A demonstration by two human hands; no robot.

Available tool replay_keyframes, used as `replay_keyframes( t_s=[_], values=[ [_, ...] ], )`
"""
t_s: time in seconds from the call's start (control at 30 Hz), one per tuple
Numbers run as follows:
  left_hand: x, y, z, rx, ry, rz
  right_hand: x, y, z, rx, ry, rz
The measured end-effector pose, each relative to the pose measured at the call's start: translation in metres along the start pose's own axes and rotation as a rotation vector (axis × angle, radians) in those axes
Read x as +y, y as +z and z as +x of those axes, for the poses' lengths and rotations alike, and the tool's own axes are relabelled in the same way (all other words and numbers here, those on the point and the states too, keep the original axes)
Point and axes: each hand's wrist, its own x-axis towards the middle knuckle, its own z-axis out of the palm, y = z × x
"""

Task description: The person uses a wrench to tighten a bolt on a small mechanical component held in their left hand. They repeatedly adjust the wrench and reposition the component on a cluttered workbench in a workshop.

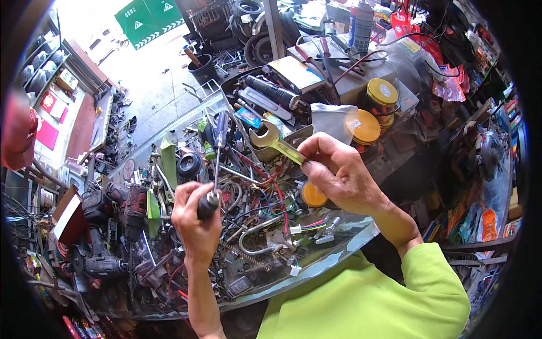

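My left hand [195, 217] is closed around a screwdriver [208, 207] with a black grip and a bright metal collar. Its thin shaft seems to run upward, in line with a blue-purple handle [223, 127] above; whether the two are joined I cannot tell. Over the bench, my right hand [339, 172] pinches a wrench [276, 143] by its shank, thumb against the fingers. The wrench's open jaw faces up and left, and its other end is hidden in the hand. Below both hands lie hooks, springs, a curved metal rod [248, 240] and wires [316, 225].
Cordless drills [134, 209] crowd the bench's left side. Yellow-lidded jars [364, 126], a black flashlight [271, 92] and a spray can [360, 28] stand or lie beyond my right hand. The glass tabletop's edge [327, 264] curves before me. A black bucket [206, 70] sits on the far floor.
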Motion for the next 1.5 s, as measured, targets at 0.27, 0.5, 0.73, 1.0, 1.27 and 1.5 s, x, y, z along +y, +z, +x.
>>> replay_keyframes(
  t_s=[0.27, 0.5, 0.73, 1.0, 1.27, 1.5],
  values=[
    [0.023, -0.008, -0.050, -0.200, -0.104, -0.127, 0.024, 0.021, 0.003, -0.041, 0.094, 0.025],
    [0.028, 0.001, -0.060, -0.510, 0.041, 0.107, 0.055, 0.010, 0.009, 0.031, -0.026, -0.454],
    [0.027, -0.005, -0.064, -0.576, 0.062, -0.082, 0.068, 0.016, 0.008, 0.074, -0.267, -0.539],
    [0.011, -0.028, -0.046, -0.348, -0.082, -0.093, 0.054, 0.043, 0.006, -0.152, -0.469, -0.682],
    [-0.002, -0.020, -0.063, -0.063, -0.132, -0.145, 0.056, 0.092, 0.012, -0.406, -0.601, -0.848],
    [-0.010, -0.024, -0.065, -0.108, -0.045, -0.057, 0.064, 0.099, 0.023, -0.498, -0.431, -1.003]
  ],
)
